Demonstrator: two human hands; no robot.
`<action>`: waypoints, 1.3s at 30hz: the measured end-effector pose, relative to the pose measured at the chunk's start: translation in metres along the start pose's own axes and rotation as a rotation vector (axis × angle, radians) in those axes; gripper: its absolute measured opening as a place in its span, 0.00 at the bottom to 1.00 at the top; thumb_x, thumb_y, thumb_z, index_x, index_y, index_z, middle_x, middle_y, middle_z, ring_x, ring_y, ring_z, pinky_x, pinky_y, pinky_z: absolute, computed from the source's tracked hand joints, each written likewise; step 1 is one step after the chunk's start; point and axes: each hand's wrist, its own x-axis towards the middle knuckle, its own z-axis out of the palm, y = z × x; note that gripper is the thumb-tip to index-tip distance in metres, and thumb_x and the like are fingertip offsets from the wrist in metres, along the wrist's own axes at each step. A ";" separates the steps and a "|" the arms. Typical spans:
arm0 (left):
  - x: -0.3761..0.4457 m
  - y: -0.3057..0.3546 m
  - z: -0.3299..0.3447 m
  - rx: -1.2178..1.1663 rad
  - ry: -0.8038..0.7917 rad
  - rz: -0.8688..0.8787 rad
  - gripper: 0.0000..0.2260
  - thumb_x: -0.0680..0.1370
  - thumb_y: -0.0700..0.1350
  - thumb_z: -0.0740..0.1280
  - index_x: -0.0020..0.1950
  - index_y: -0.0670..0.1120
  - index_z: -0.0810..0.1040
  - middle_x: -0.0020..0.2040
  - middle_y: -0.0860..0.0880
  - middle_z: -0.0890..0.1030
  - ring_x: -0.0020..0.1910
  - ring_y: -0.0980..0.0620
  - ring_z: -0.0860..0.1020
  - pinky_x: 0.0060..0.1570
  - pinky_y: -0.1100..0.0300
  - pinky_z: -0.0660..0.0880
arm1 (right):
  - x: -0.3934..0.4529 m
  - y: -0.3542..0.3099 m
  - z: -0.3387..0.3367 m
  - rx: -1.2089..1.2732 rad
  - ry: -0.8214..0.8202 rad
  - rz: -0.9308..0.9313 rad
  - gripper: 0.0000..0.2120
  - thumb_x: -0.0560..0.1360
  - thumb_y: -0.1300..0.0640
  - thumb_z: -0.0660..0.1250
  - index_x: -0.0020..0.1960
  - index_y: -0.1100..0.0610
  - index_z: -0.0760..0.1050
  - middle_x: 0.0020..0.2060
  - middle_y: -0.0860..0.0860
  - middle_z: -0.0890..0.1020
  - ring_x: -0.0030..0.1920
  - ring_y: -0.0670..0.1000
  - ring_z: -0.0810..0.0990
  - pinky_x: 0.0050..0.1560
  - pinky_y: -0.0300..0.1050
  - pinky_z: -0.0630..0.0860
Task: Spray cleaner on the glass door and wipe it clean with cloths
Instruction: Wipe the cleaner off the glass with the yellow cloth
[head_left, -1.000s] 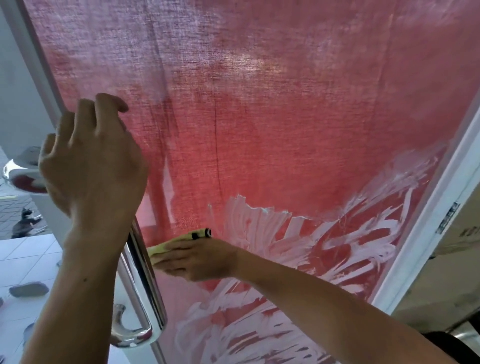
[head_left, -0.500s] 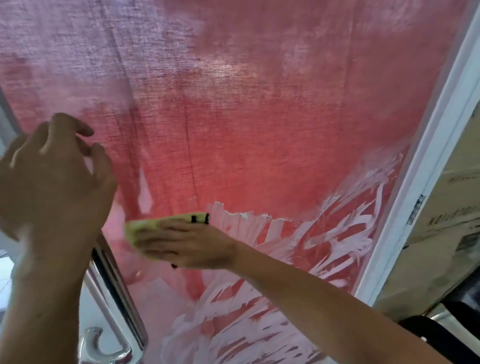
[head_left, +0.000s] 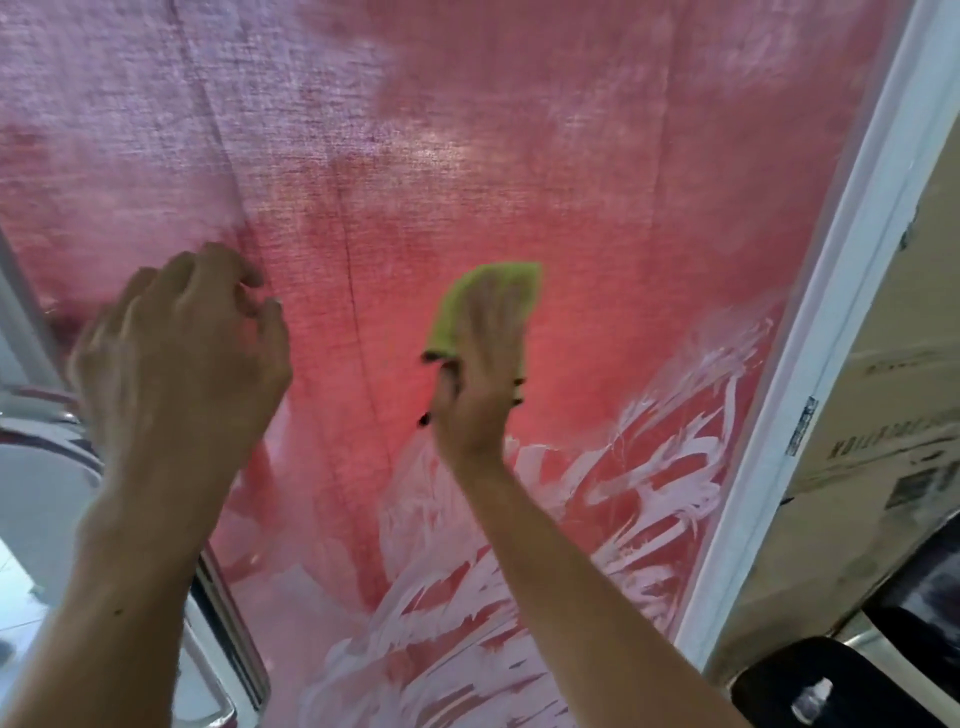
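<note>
Hands: right (head_left: 480, 364) presses green cloth (head_left: 485, 296) mid-glass (head_left: 597, 208); left (head_left: 182, 358) loosely curled, empty.

The right hand (head_left: 480, 364) covers most of the green cloth (head_left: 485, 296), the chrome handle (head_left: 228, 649) runs behind the left forearm and off the bottom edge, and the box (head_left: 883, 415) lettering is too blurred to read.

Two hands are up at one glass door (head_left: 519, 156): a left hand (head_left: 176, 358) and a right hand (head_left: 480, 384). One green cloth (head_left: 488, 296). One cardboard box (head_left: 883, 415).
</note>
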 end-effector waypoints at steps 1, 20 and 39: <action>-0.001 0.007 0.005 -0.020 0.002 0.024 0.06 0.80 0.49 0.64 0.56 0.50 0.74 0.49 0.44 0.82 0.50 0.37 0.80 0.52 0.38 0.78 | -0.027 -0.008 0.011 -0.031 -0.200 -0.132 0.25 0.81 0.58 0.62 0.77 0.64 0.67 0.78 0.55 0.63 0.82 0.54 0.52 0.80 0.62 0.55; -0.034 0.012 0.030 -0.077 -0.010 0.019 0.07 0.79 0.41 0.70 0.57 0.46 0.80 0.47 0.52 0.82 0.49 0.44 0.81 0.53 0.45 0.75 | -0.001 0.060 -0.045 0.011 0.309 0.272 0.34 0.76 0.68 0.53 0.82 0.58 0.54 0.82 0.49 0.53 0.83 0.56 0.47 0.78 0.69 0.55; -0.030 0.065 0.106 -0.229 -0.032 0.222 0.09 0.79 0.42 0.67 0.58 0.46 0.79 0.49 0.53 0.79 0.49 0.53 0.77 0.50 0.51 0.75 | 0.032 0.123 -0.120 -0.047 0.261 0.276 0.38 0.72 0.75 0.53 0.82 0.63 0.55 0.83 0.55 0.54 0.83 0.58 0.45 0.80 0.66 0.46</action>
